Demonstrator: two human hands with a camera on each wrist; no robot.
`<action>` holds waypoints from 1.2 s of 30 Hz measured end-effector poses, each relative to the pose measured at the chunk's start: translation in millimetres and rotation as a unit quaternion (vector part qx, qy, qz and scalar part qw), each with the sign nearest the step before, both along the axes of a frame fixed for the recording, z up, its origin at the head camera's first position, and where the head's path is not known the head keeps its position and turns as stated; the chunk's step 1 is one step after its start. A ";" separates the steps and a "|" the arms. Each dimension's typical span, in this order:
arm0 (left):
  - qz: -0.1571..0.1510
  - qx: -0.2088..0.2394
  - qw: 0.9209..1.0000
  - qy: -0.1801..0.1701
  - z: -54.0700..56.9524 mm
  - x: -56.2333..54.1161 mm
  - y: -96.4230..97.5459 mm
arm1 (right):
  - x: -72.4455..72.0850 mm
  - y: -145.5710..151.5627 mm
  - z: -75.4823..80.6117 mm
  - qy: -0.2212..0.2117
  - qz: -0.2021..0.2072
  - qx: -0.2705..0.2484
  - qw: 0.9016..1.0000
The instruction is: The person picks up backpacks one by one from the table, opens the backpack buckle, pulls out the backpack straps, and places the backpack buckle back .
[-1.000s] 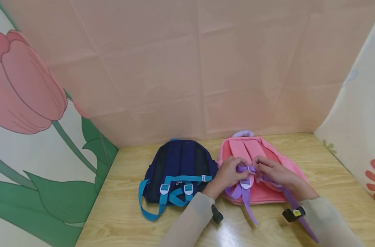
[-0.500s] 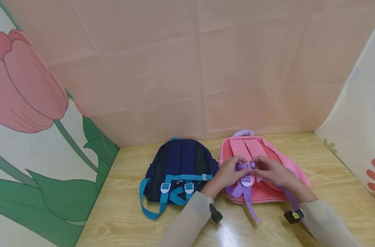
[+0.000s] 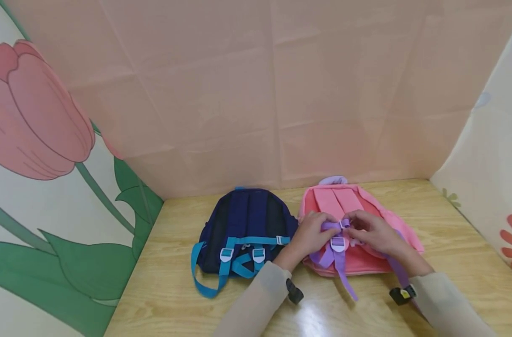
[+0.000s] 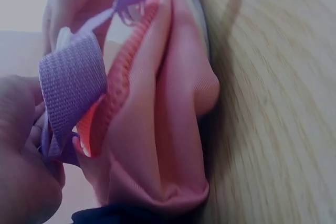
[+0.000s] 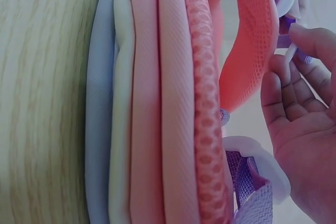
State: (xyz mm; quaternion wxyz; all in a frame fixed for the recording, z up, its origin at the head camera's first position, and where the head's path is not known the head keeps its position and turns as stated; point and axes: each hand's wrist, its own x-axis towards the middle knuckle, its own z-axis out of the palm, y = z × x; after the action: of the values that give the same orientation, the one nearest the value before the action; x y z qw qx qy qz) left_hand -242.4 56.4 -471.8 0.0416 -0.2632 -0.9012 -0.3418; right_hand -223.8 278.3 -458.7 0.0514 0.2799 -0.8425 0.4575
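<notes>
A pink backpack (image 3: 369, 264) lies with its straps up in the head view. Over its middle my left hand (image 3: 311, 238) pinches a purple strap (image 4: 73, 80), which loops beside the fingers in the left wrist view. From the other side my right hand (image 3: 375, 232) pinches a small white buckle (image 5: 291, 51) on this webbing between thumb and fingertips. Another white buckle (image 3: 337, 243) sits just below on a purple shoulder strap, whose loose tail (image 3: 347, 283) hangs toward the front. Part of the strap is hidden behind the fingers.
A navy backpack (image 3: 239, 210) with blue straps (image 3: 207, 290) lies close on the left, partly beside the left forearm. Both bags rest on a wood-grain table (image 3: 163, 276). A pinkish backdrop (image 3: 256, 93) rises behind, with flower-printed panels (image 3: 40, 112) at the sides.
Both hands stay at the strap with only small finger shifts. The white buckle between them shows a little more, and the strap's loose tail has swung slightly right.
</notes>
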 end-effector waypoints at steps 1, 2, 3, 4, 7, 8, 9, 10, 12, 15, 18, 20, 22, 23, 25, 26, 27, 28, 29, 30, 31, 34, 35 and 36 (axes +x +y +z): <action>0.004 0.010 1.000 -0.016 0.3 0.3 0.7 | -0.4 0.5 -0.8 -0.002 -0.002 0.001 1.000; 0.008 0.021 0.999 -0.031 0.4 0.6 1.5 | -0.9 1.1 -1.8 -0.006 -0.004 0.004 1.000; 0.012 0.033 0.998 -0.046 0.6 1.0 2.1 | -1.6 1.9 -2.9 -0.008 -0.006 0.008 1.000; 0.016 0.044 0.997 -0.059 0.8 1.7 2.7 | -2.2 2.6 -4.0 -0.012 -0.008 0.011 1.000; 0.025 0.067 0.994 -0.087 0.1 2.3 4.9 | -3.7 4.0 -7.1 -0.021 -0.011 0.013 1.000; 0.028 0.071 0.993 -0.093 -0.1 2.5 5.4 | -3.9 4.1 -7.6 -0.022 -0.011 0.014 1.000; 0.028 0.076 0.992 -0.100 -0.5 2.7 6.1 | -4.0 4.1 -7.9 -0.024 -0.011 0.014 1.000; 0.029 0.077 0.991 -0.103 -0.7 2.7 6.5 | -3.9 4.0 -8.1 -0.026 -0.012 0.013 0.999; 0.028 0.075 0.991 -0.107 -0.7 2.7 7.4 | -3.6 3.8 -8.1 -0.024 -0.016 0.016 0.999; 0.028 0.067 0.992 -0.104 -0.5 2.7 9.2 | -2.9 3.3 -6.9 -0.026 -0.022 0.020 0.999; 0.032 0.062 0.992 -0.101 -0.4 3.4 11.0 | -2.5 2.8 -5.6 -0.029 -0.028 0.025 0.999; 0.038 0.066 0.992 -0.103 -0.7 4.2 12.3 | -2.2 2.8 -5.0 -0.035 -0.032 0.028 0.998; 0.044 0.073 0.991 -0.105 -1.2 5.0 13.6 | -1.7 2.7 -4.7 -0.042 -0.034 0.033 0.998; 0.047 0.078 0.990 -0.108 -1.6 5.4 14.1 | -1.5 2.9 -4.7 -0.044 -0.036 0.036 0.998; 0.052 0.086 0.989 -0.113 -2.6 6.0 15.2 | -1.1 3.1 -4.6 -0.049 -0.038 0.039 0.997; 0.055 0.091 0.988 -0.116 -3.1 6.2 15.7 | -1.1 3.0 -4.4 -0.052 -0.040 0.039 0.997; 0.058 0.095 0.987 -0.120 -3.4 6.6 15.9 | -1.1 3.2 -4.2 -0.053 -0.042 0.041 0.997; 0.061 0.099 0.985 -0.123 -3.7 7.0 16.0 | -1.3 3.3 -3.9 -0.054 -0.044 0.041 0.997; 0.062 0.105 0.984 -0.127 -3.9 7.1 16.4 | -1.3 3.6 -3.3 -0.053 -0.048 0.046 0.996; 0.064 0.107 0.984 -0.126 -4.0 7.0 16.7 | -1.4 3.7 -2.7 -0.055 -0.053 0.048 0.996; 0.065 0.111 0.984 -0.127 -3.9 6.9 17.0 | -1.5 4.0 -2.0 -0.056 -0.056 0.051 0.996; 0.064 0.111 0.984 -0.121 -2.7 6.4 17.2 | -1.7 4.7 0.3 -0.057 -0.068 0.065 0.994; 0.063 0.108 0.985 -0.117 -2.2 6.3 17.0 | -1.8 5.1 0.8 -0.059 -0.068 0.066 0.994; 0.061 0.104 0.986 -0.113 -1.4 6.5 16.4 | -1.7 5.1 1.1 -0.061 -0.065 0.061 0.994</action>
State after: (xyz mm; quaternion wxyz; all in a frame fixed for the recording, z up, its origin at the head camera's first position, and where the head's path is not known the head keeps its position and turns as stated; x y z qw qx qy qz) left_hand -235.9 72.8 -473.2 -0.0121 -0.1617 -0.8741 -0.4579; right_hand -225.6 283.4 -457.6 0.0128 0.1984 -0.8867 0.4174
